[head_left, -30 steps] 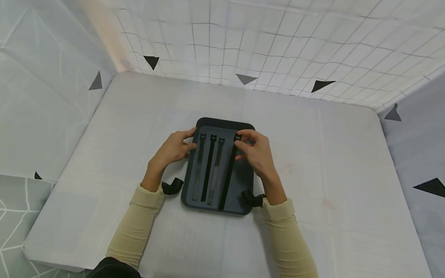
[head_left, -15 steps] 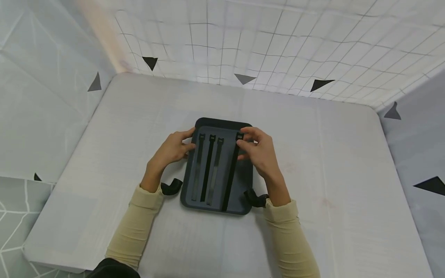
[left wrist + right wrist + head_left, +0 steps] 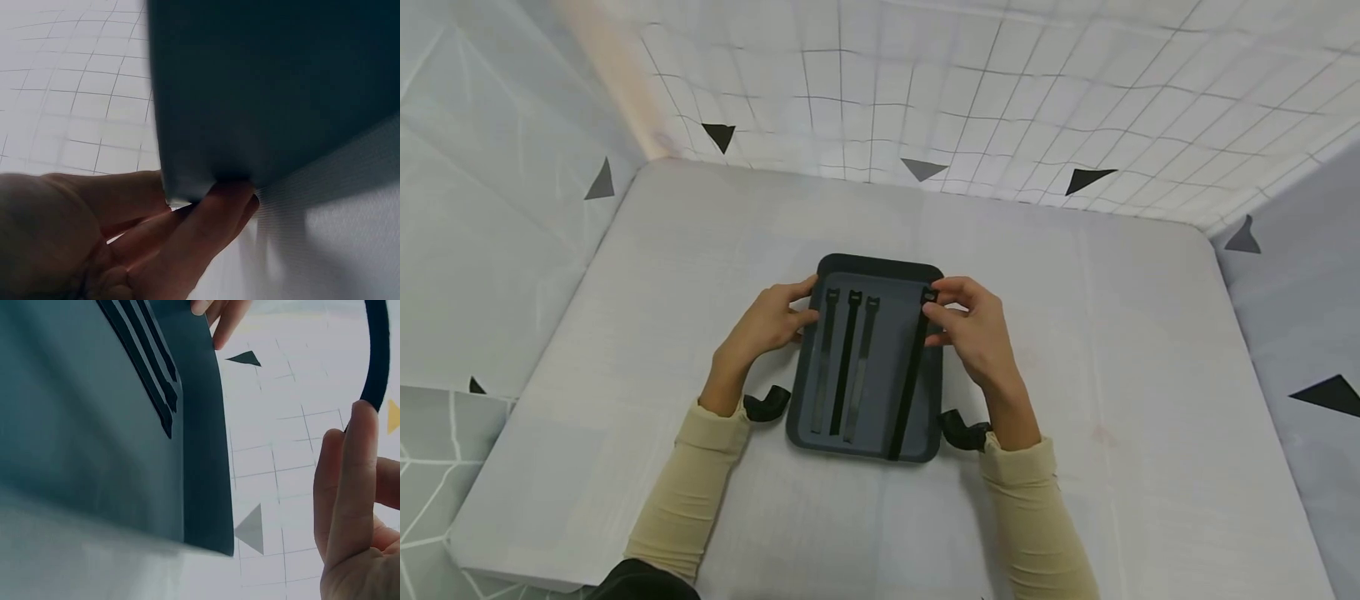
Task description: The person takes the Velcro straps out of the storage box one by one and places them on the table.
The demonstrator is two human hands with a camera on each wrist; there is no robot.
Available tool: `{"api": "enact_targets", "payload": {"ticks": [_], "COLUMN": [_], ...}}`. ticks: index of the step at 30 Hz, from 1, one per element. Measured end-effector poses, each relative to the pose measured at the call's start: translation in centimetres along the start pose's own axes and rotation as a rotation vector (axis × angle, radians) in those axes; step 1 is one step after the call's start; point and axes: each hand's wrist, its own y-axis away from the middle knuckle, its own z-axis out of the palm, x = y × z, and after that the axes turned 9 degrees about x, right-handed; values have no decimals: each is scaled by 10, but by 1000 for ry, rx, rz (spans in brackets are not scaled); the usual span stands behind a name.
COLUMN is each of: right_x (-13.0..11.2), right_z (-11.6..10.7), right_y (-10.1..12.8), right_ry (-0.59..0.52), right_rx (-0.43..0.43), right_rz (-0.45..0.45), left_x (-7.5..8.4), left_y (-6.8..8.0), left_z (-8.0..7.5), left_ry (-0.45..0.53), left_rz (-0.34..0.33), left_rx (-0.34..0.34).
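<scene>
A dark grey rectangular tray point(image 3: 880, 423) lies on the white-covered table. Along its left half, three black straps point(image 3: 846, 367) with slotted heads lie side by side, roughly parallel. My left hand point(image 3: 765, 321) holds the tray's left rim near the far corner; the left wrist view shows its fingers point(image 3: 212, 219) against the tray's outer side. Over the tray's right rim, my right hand point(image 3: 977, 333) pinches another black strap point(image 3: 910, 379) by its slotted head. That strap hangs from the fingertips in the right wrist view, apart from the tray there.
Black curved pieces sit at both wrists, the left one point(image 3: 767, 404) beside the tray and the right one point(image 3: 964, 432) by its near right side. A white grid-lined wall covering point(image 3: 880, 92) with dark triangles rises behind the table point(image 3: 1135, 400).
My right hand has moved right with the strap, from inside the tray to its right rim. The left hand keeps its place on the tray, and the three lying straps stay put.
</scene>
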Motion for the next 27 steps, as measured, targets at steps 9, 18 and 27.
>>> {"api": "enact_targets", "payload": {"ticks": [9,18,27], "right_x": [4,7,9], "right_z": [-11,-20,-26], "right_y": [3,3,3], "right_ry": [3,6,17], "right_rx": [25,32,46], "right_rz": [-9,7,14], "left_x": [-1,-2,-2], "left_y": [0,0,-1], "left_z": [0,1,2], "left_ry": [-5,4,9], "left_rz": [-5,-8,-4], "left_rx": [5,8,6]}}
